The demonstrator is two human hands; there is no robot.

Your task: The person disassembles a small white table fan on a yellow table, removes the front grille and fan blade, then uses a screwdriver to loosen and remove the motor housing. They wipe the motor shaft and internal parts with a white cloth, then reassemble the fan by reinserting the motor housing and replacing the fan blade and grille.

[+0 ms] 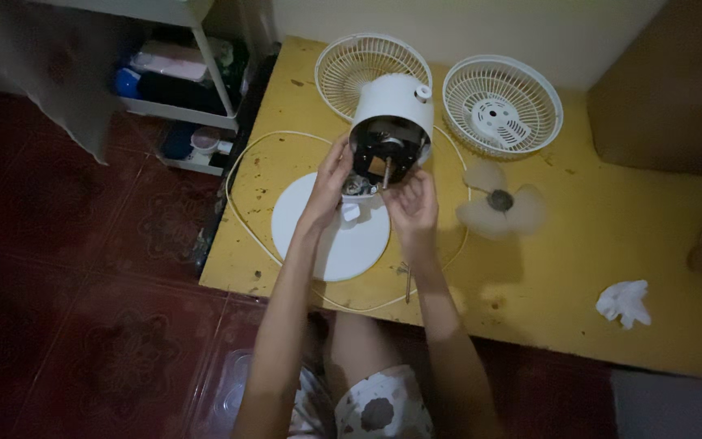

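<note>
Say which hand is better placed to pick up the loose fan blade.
Right. The right hand is beside the fan blade, on that side; the left hand grips the motor housing on the far side.

A yellow tabletop (611,228), speckled with dark marks, is seen. The motor housing (393,106) is white with a black open face; the round base (331,236) and cord (241,162) are white. Two cream-white slatted grilles (343,61) (530,89) are shown at the far edge. The blade (497,207) is translucent pale, the crumpled cloth (623,302) white. The floor (67,268) is dark red, patterned with tiles.
</note>
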